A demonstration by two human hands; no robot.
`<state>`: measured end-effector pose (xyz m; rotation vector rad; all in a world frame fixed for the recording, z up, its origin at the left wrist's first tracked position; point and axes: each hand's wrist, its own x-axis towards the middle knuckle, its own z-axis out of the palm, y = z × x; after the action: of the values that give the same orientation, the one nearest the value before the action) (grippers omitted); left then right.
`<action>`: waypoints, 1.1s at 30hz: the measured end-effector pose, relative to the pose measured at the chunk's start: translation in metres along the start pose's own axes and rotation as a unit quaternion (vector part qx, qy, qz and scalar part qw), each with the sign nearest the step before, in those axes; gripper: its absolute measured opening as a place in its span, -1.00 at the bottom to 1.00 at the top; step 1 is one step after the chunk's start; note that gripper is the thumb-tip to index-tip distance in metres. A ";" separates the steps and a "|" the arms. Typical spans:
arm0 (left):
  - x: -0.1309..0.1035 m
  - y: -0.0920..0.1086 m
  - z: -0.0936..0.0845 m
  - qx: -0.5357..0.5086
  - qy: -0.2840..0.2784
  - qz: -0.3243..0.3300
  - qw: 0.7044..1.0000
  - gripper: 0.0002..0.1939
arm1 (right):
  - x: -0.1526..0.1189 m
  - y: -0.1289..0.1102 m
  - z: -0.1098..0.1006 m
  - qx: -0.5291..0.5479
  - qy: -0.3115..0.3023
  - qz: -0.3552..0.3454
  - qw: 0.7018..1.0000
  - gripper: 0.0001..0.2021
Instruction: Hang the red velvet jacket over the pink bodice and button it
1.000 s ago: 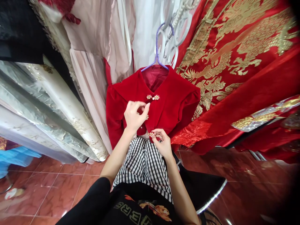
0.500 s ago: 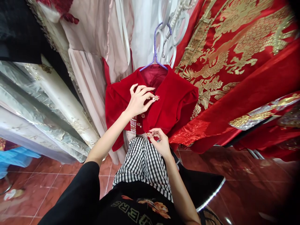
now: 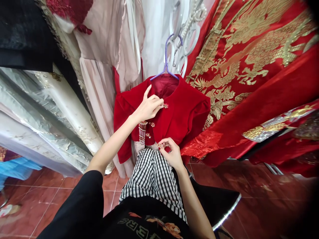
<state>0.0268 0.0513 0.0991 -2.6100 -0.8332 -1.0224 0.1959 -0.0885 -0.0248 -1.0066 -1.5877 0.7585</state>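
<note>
A short red velvet jacket (image 3: 171, 122) hangs from a purple hanger (image 3: 165, 63), its collar spread. My left hand (image 3: 149, 107) lies over the upper front and pinches the front edge by a flower-shaped jewelled button (image 3: 165, 106), with one finger raised. Lower down, at the hem, my right hand (image 3: 171, 154) pinches another jewelled button (image 3: 159, 145) between thumb and finger. Two flower-shaped buttons (image 3: 152, 124) show between my hands on the left front. Beside them hangs a beaded tassel strip (image 3: 142, 132).
A pale pink dress (image 3: 96, 86) and white embroidered gowns (image 3: 67, 109) hang on the left. To the right is a red robe with gold dragon embroidery (image 3: 239, 66). White ring-shaped decoration (image 3: 178, 20) stands behind the hanger. Red floor tiles (image 3: 50, 199) lie below.
My left fingers have closed in more tightly at the upper button. The right hand keeps its pinch at the hem button. The whole view has shifted slightly.
</note>
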 end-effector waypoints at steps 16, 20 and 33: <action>-0.002 0.002 -0.015 0.071 0.081 -0.054 0.993 -0.77 | 0.080 -0.048 0.036 0.076 0.052 0.003 0.996 -0.38; -0.001 -0.011 -0.034 0.104 0.133 -0.155 0.973 -0.66 | 0.097 -0.040 0.039 -0.034 0.098 0.074 0.992 0.08; 0.020 -0.053 -0.093 -0.142 0.011 -0.328 0.934 -0.62 | 0.225 -0.050 -0.163 -0.394 0.074 0.077 0.913 -0.15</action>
<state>-0.0435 0.0667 0.1810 -2.5746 -1.7388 -1.4143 0.3234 0.0873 0.1552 -1.7369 -1.7180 0.0966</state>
